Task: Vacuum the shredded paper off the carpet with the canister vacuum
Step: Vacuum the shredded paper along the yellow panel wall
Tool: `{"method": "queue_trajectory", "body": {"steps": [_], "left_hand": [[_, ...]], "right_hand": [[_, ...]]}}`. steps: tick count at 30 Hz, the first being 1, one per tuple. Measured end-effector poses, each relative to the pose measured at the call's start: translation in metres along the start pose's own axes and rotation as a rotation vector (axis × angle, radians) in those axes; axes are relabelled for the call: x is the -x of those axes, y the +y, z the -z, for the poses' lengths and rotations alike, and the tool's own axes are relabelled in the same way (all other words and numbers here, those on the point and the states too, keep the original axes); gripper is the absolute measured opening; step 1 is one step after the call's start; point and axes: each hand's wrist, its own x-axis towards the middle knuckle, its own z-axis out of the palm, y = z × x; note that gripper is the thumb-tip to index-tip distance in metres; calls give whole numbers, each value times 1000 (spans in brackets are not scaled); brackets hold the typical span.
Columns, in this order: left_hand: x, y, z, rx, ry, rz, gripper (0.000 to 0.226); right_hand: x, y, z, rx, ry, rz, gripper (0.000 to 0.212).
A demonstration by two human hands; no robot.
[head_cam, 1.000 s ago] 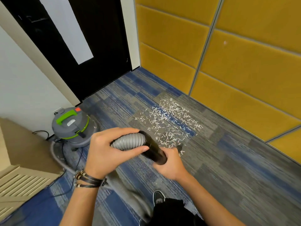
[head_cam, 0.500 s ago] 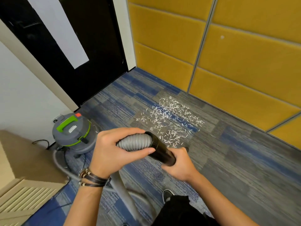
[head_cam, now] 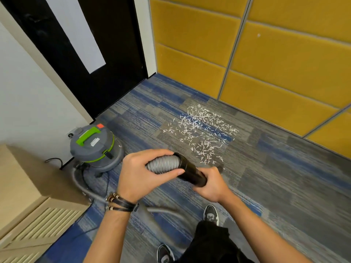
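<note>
White shredded paper [head_cam: 202, 132] lies scattered on the blue-grey carpet [head_cam: 275, 177] near the yellow wall. A grey canister vacuum [head_cam: 94, 147] with a green handle stands at the left by the white wall. My left hand [head_cam: 139, 174] grips the ribbed grey hose [head_cam: 163, 165] where it meets the black wand [head_cam: 191, 172]. My right hand [head_cam: 213, 184] holds the wand lower down. The wand's tip is hidden behind my right hand, close to the nearest shreds.
The hose [head_cam: 85, 188] and a black cord [head_cam: 54, 160] loop on the floor beside the vacuum. A beige cabinet [head_cam: 24, 196] fills the lower left. A black door [head_cam: 91, 54] stands at the back left, yellow wall panels [head_cam: 266, 63] to the right. My shoes [head_cam: 210, 214] are below.
The view has shifted slightly, so the paper and vacuum sit a little higher and more to the right. Both hands keep the same hold on hose and wand.
</note>
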Motion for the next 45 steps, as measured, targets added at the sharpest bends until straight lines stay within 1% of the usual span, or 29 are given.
{"method": "queue_trajectory", "body": {"steps": [6, 10, 16, 19, 21, 24, 27, 30, 32, 35, 36, 39, 40, 45], "left_hand": [[21, -3, 30, -9, 66, 5, 46], [23, -1, 34, 15, 58, -17, 48], [25, -1, 28, 60, 58, 15, 47], [26, -3, 24, 58, 72, 37, 46], [25, -1, 23, 33, 84, 18, 45], [25, 5, 28, 15, 111, -8, 45], [24, 12, 33, -6, 138, -39, 46], [19, 17, 35, -31, 160, -54, 47], [13, 16, 35, -35, 179, -53, 47], [8, 10, 35, -31, 164, -46, 46], [7, 7, 33, -31, 151, -39, 46], [6, 2, 24, -13, 112, 2, 47], [5, 2, 20, -2, 98, 10, 47], [-3, 11, 2, 66, 11, 7, 50]], "right_hand": [[-9, -21, -32, -29, -40, 34, 23], [-6, -27, -40, -55, -3, 56, 23], [7, -27, -26, -56, -10, 56, 26], [11, -28, -24, -74, 0, 37, 21], [9, -29, -25, -70, 26, 37, 22], [3, -28, -28, -76, 12, 64, 27], [-2, -30, -33, -96, -4, 76, 24], [-10, -34, -29, -100, 17, 98, 31], [-19, -36, -25, -87, 13, 110, 31], [-33, -37, -22, -69, -20, 104, 20], [-35, -36, -22, -69, -34, 98, 20], [-32, -30, -19, -74, -50, 79, 31], [-29, -27, -18, -76, -42, 69, 32], [-6, -11, -1, -93, -1, 9, 21]]}}
